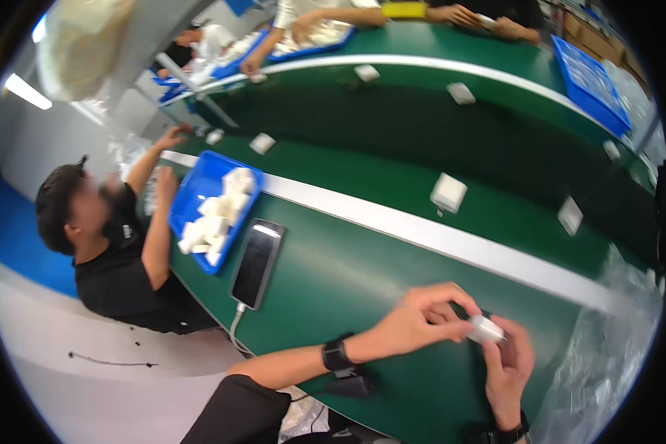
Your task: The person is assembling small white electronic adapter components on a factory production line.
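Note:
My left hand (420, 318) and my right hand (509, 366) meet over the green table (362, 281) at the lower right. Between their fingertips sits a small white block-shaped part (487, 328), gripped from both sides. A dark watch (336, 355) is on my left wrist. Just beyond the white strip (422, 233), a white box-shaped part (448, 192) lies on the green belt.
A blue tray (192, 194) of white parts and a dark phone (257, 263) with a white cable lie to the left, beside a seated person in black. More white parts ride the belt. Clear plastic bags (614, 348) bunch at the right. Other people's hands work at blue trays far across.

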The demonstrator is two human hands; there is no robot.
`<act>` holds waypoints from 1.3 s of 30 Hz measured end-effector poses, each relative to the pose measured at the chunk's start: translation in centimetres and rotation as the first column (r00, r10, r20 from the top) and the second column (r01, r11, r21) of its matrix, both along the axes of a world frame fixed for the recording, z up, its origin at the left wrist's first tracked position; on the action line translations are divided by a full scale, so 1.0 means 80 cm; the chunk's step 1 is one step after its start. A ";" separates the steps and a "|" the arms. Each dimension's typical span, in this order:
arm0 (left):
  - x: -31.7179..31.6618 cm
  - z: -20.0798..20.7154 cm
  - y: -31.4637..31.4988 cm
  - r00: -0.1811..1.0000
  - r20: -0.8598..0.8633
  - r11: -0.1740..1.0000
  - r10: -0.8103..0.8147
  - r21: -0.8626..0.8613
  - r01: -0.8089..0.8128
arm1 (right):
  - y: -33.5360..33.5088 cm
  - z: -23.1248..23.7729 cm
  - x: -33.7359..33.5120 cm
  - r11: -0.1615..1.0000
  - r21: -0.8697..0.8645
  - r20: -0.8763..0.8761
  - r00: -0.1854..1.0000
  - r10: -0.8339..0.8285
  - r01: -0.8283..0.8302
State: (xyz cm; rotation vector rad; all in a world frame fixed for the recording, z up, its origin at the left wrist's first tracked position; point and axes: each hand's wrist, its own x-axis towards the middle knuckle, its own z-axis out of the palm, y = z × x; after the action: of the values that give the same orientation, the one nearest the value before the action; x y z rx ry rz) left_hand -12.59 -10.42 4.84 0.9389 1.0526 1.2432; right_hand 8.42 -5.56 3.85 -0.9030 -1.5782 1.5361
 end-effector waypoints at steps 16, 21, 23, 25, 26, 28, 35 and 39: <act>-0.008 0.005 0.000 0.931 -0.365 0.978 -0.005 0.192 0.080 | 0.008 0.011 -0.005 0.975 0.213 0.104 0.994 0.039 -0.060; -0.008 0.010 -0.003 0.926 -0.378 0.986 -0.001 0.154 0.063 | 0.007 0.017 -0.008 0.942 0.317 0.169 0.984 0.059 -0.111; -0.010 0.008 -0.004 0.933 -0.361 0.989 0.006 0.138 0.047 | 0.006 0.015 -0.012 0.935 0.331 0.151 0.986 0.077 -0.123; -0.014 0.003 -0.004 0.939 -0.343 0.981 0.005 0.183 0.062 | 0.006 0.014 -0.015 0.927 0.348 0.133 0.986 0.099 -0.141; -0.014 0.001 -0.005 0.939 -0.342 0.981 0.013 0.185 0.054 | 0.008 0.014 -0.015 0.916 0.375 0.148 0.984 0.096 -0.146; -0.014 -0.001 -0.004 0.943 -0.333 0.978 0.005 0.197 0.065 | 0.010 0.015 -0.017 0.900 0.404 0.159 0.982 0.104 -0.161; -0.020 0.000 -0.016 0.967 -0.251 0.976 -0.052 0.192 0.102 | -0.001 0.010 -0.024 0.953 0.291 0.137 0.989 0.052 -0.090; -0.018 0.001 -0.018 0.959 -0.180 0.965 -0.220 0.106 0.241 | -0.011 0.004 -0.024 0.979 0.186 0.061 0.995 0.078 -0.088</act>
State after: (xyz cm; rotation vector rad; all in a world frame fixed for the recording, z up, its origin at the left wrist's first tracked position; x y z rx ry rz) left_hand -14.00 -11.90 4.89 1.2452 0.9693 1.0597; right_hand 6.52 -6.45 4.19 -0.7864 -1.7867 1.4004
